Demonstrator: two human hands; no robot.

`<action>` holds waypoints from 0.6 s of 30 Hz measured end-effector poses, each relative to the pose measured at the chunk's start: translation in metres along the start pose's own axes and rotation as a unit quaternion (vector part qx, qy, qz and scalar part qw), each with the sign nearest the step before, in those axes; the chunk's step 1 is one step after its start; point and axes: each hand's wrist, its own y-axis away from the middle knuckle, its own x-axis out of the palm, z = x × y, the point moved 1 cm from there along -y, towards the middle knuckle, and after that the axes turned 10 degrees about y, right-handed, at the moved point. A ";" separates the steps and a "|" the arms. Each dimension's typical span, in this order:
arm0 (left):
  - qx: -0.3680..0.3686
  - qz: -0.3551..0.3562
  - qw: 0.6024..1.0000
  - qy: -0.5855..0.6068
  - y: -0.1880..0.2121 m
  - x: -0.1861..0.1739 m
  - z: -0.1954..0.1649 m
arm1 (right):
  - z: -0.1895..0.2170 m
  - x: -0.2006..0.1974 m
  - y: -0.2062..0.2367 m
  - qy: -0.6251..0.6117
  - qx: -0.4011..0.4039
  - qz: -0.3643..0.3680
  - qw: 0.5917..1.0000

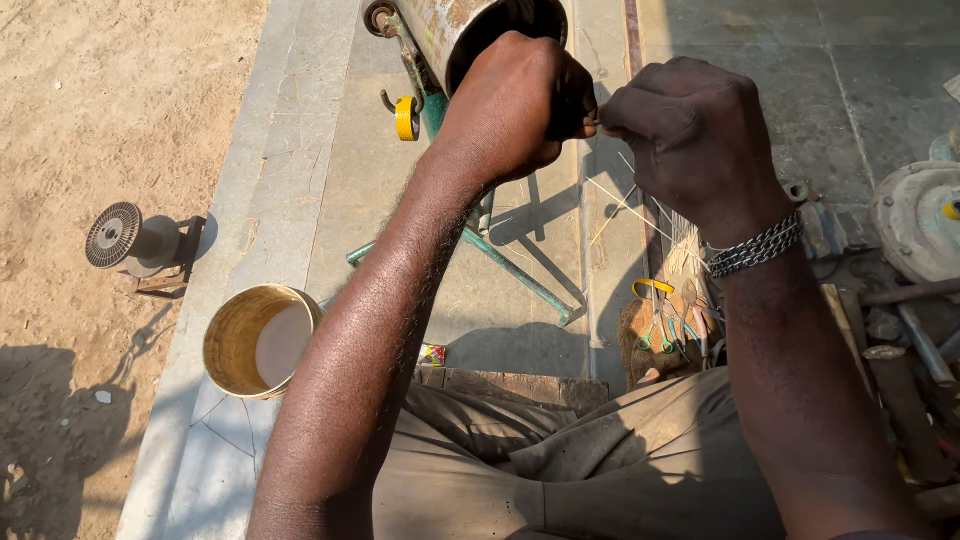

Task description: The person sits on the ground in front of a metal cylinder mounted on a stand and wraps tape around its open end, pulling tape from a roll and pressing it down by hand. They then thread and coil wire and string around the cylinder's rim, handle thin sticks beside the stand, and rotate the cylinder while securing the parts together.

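Note:
My left hand (515,105) and my right hand (690,135) meet in front of the open end of a rusty metal cylinder (455,25) on a green stand (520,275). Both hands are closed, fingertips pinched together on a thin pale strip or wire (600,122). A few thin pale strips (625,200) hang below the hands. A chain bracelet (755,245) circles my right wrist. What the fingers grip is mostly hidden.
A yellow tape roll (406,118) hangs on the stand. A yellow bucket (258,340) stands at lower left, a wire spool (135,240) on the sand. Scissors and pliers (665,325) lie in a basket; metal parts and tools (910,300) crowd the right. A wooden board (520,385) is by my knees.

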 end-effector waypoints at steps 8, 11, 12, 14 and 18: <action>-0.026 -0.011 0.997 0.077 -0.002 -0.003 -0.007 | -0.007 0.010 0.007 -0.102 0.016 -0.069 0.992; 0.030 -0.033 0.998 0.045 0.002 -0.017 -0.025 | -0.013 0.030 0.017 -0.250 0.106 -0.048 0.961; 0.012 -0.036 0.996 0.074 0.004 -0.024 -0.031 | -0.017 0.038 0.021 -0.302 0.137 -0.037 0.943; -0.026 -0.041 0.990 0.133 0.018 -0.040 -0.046 | -0.023 0.058 0.029 -0.515 0.214 -0.041 0.829; 0.006 -0.070 0.997 -0.015 0.044 -0.057 -0.065 | -0.020 0.111 0.029 -0.557 0.365 -0.014 0.746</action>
